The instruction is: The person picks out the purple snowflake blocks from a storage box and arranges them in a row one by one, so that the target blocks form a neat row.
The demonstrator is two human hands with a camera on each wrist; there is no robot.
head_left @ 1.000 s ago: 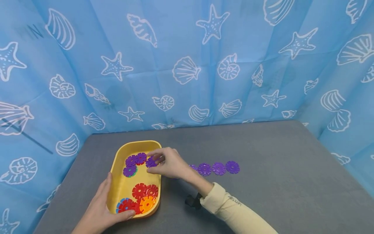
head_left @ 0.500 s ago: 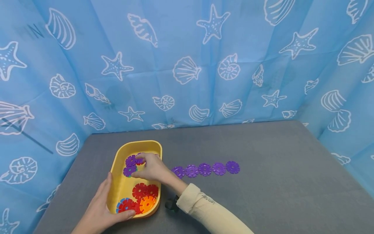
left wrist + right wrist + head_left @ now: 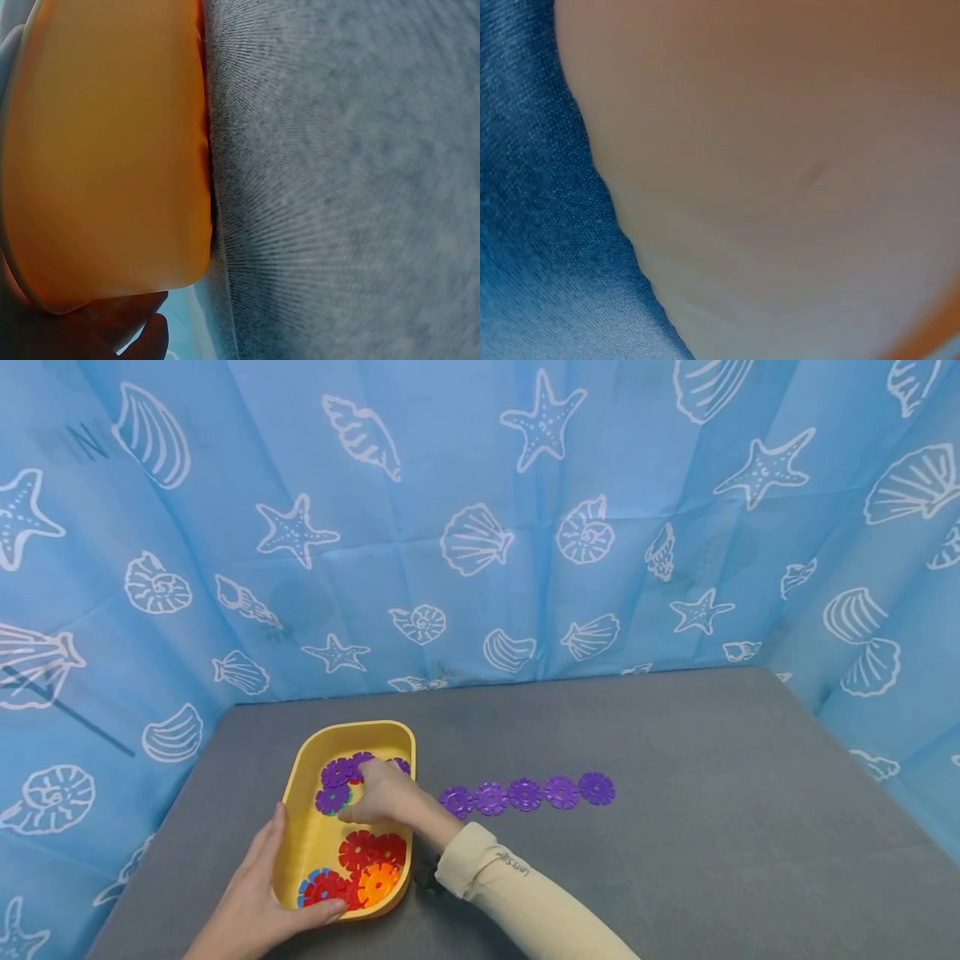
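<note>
A yellow plastic bin point(image 3: 303, 847) stands on the table at left in the head view. My left hand point(image 3: 251, 893) grips its near left corner, thumb over the near rim and fingers along the left side. Inside, purple snowflake discs point(image 3: 333, 799) lie towards the far end, and red discs point(image 3: 357, 850) with an orange disc point(image 3: 377, 883) lie at the near end. My right hand point(image 3: 386, 795) reaches into the bin beside the purple discs, thumb and forefinger spread apart. Its other fingertips are hidden. The left wrist view shows the bin's outer wall point(image 3: 112, 150).
A row of several purple discs point(image 3: 526, 794) lies on the grey table point(image 3: 675, 860) right of the bin. A blue curtain point(image 3: 480, 610) with shell prints hangs behind. A dark object point(image 3: 427, 875), partly hidden, is by my right wrist.
My right hand has moved left and further into the bin, and the left end of the purple row has come into sight. My left hand and the bin stay put.
</note>
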